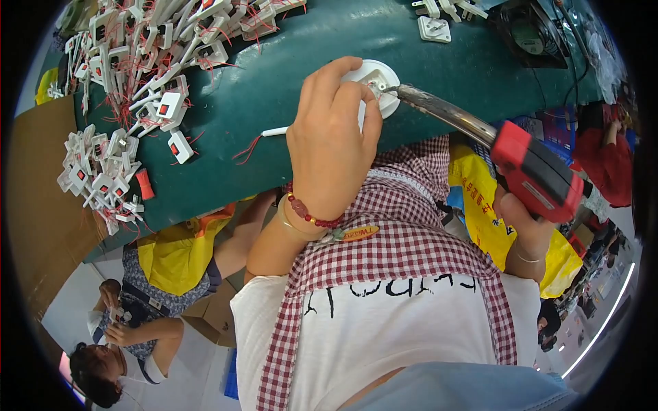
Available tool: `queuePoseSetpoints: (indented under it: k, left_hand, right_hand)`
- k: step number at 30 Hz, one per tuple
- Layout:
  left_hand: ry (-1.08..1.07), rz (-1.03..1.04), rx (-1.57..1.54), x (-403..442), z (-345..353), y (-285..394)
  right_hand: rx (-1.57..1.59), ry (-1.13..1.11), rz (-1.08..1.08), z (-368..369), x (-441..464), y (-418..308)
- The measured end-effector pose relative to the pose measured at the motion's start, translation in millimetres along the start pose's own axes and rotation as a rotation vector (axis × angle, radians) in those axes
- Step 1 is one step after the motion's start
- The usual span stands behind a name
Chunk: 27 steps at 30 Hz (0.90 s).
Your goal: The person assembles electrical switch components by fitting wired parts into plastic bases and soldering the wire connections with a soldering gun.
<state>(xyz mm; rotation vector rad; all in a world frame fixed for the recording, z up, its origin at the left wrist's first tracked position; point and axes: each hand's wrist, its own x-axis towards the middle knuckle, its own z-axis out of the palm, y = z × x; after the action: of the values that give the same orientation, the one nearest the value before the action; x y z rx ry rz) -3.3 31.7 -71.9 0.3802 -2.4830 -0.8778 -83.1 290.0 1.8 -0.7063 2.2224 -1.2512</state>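
My left hand pinches a white round plastic housing against the green table, its fingers bent over the near side. A white stem with thin red wires at its end sticks out to the left of that hand. In my right hand is the red and black handle of a soldering iron. The iron's metal barrel points left, and its tip is at the inside of the housing. Small parts inside the housing are too fine to make out.
Many white parts with red switches and wires lie heaped at the table's left. White plug pieces and a black fan are at the back right. A cardboard box stands far left. Another person sits lower left.
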Motion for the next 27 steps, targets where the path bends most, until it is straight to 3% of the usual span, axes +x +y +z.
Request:
queuePoseSetpoints:
  k: [2,12,14,21,27]
  left_hand:
    - [-0.002,-0.007,-0.004,0,-2,2]
    - [-0.032,-0.083,-0.058,0,-3,4]
    - [-0.032,-0.084,-0.060,0,-3,4]
    - [-0.016,-0.025,-0.006,3,-2,2]
    - [-0.100,-0.046,-0.008,5,-10,0]
  right_hand:
    - [0.229,0.068,0.064,-2,-14,13]
    - [0.117,0.094,0.013,3,-3,7]
    - [0.393,0.079,0.054,6,1,2]
    - [0.383,0.225,0.060,21,0,9]
    - [0.578,0.277,0.086,26,1,12]
